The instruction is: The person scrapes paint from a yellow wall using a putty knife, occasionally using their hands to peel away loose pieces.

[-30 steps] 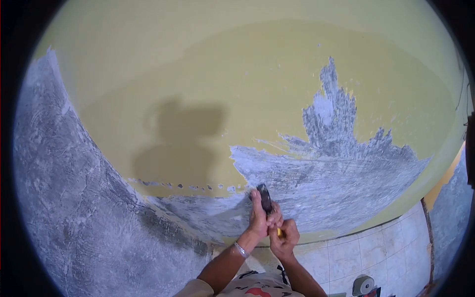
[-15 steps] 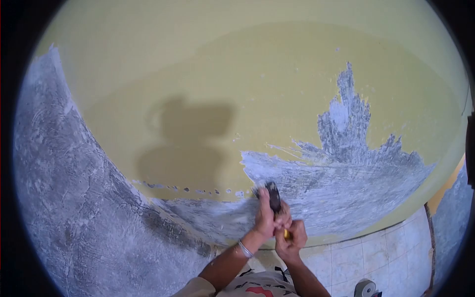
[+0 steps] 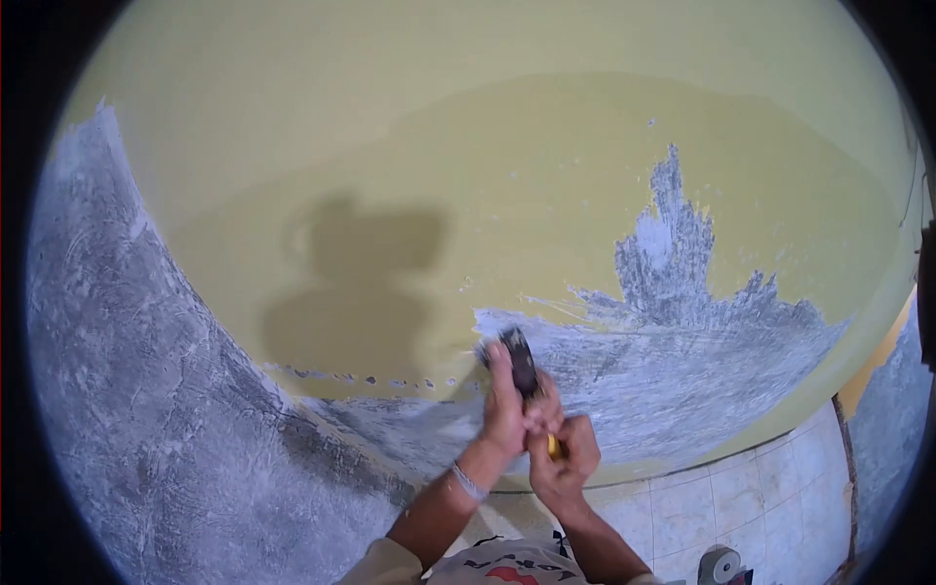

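Yellow wall, bared to grey along its lower part, faced two hands closed on a dark tool.
The left hand gripped the tool, thumb along its dark body, the blurred upper end beside the paint's broken edge; just below, the right hand was closed around a yellow part. A silvery band circled the left wrist. Farther out, small chips dotted the paint leftward, and a jagged grey patch rose rightward above pale tiles.
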